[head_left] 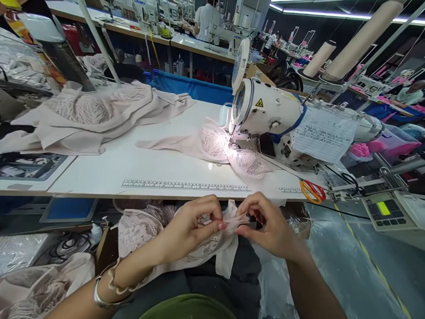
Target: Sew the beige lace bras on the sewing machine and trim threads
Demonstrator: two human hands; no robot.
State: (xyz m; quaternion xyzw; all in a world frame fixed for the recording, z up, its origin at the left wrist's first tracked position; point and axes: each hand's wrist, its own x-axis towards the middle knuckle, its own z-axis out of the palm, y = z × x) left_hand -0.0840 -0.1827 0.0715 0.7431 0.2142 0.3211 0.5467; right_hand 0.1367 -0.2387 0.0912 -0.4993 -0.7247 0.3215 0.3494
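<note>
While both hands meet low in the middle of the frame, the left hand (192,227) and right hand (270,227) each pinch a strip of the pale lace garment (148,231) lying across the lap. Above them, orange scissors (313,192) rest on the white table (129,167). Farther back, a sewing machine (270,113) lights another lace piece (215,143), with a fabric heap (88,112) at upper left.

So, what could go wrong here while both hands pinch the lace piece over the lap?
The thin strap end pinched between the left hand and right hand may slip or twist. The lace piece hangs below the table edge and could snag. The scissors lie at that edge, perhaps easy to knock off.
</note>
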